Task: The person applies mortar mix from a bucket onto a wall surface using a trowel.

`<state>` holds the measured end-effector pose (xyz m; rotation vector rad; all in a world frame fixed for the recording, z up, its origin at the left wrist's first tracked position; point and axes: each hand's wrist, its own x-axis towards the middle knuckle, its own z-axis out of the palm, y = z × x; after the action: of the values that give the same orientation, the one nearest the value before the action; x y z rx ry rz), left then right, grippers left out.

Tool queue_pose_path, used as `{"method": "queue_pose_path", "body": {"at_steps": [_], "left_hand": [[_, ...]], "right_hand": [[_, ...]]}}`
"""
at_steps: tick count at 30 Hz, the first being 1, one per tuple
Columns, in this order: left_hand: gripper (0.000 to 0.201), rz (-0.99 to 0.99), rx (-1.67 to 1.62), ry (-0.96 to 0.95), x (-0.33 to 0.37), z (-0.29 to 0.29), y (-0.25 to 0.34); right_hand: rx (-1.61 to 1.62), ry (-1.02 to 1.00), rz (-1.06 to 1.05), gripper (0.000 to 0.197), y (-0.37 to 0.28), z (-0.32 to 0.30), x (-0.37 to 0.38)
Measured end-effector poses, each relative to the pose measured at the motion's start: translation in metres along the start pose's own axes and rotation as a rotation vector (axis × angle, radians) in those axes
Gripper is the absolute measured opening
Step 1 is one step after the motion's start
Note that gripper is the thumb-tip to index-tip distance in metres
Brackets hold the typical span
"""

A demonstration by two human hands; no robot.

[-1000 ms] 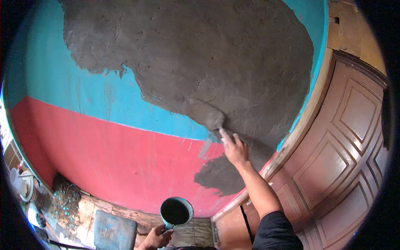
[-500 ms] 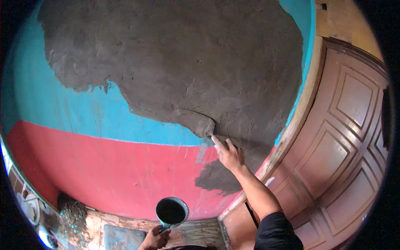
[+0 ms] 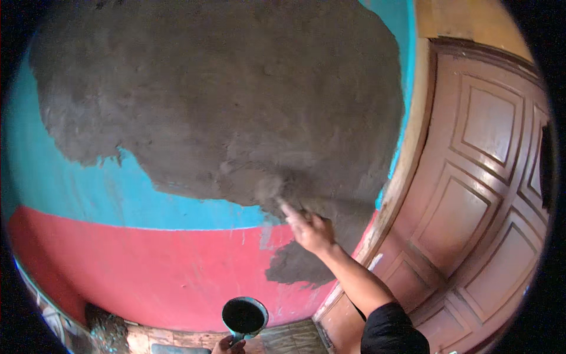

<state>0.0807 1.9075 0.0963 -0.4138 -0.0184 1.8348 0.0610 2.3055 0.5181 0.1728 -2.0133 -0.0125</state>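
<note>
Even daylight, no glare; strong fisheye bending, dark rim; right hand (image 3: 311, 231) motion-blurred.
</note>
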Motion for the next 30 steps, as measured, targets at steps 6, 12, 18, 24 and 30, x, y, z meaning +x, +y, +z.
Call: {"method": "queue_pose_path", "body": {"at_steps": [6,12,18,24,30], "left_hand": [[0.028,0.148,0.707,0.442,-0.019,0.114,-0.030],[0.013,0.524,1.287,0.277,-0.024,0.170,-0.091],[0.016,0.460,1.455,0.264,0.016,0.116,-0.048],[0.021,0.280,1.400,0.049,0.045,0.063,-0.011],[0.020,0.162,0.743,-0.139,0.099,-0.047,0.009]], "right_hand": [[-0.211,0.059,0.213,0.055,0.086,-0.016,-0.017],[0.150,0.305,0.520,0.043,0.111,-0.074,-0.071],[0.660,-0.131,0.948,0.052,0.004,-0.116,-0.168],[0.460,-0.735,0.479,0.045,-0.036,-0.195,-0.195],[0.389,-1.084,0.402,0.031,-0.099,-0.215,-0.132]]}}
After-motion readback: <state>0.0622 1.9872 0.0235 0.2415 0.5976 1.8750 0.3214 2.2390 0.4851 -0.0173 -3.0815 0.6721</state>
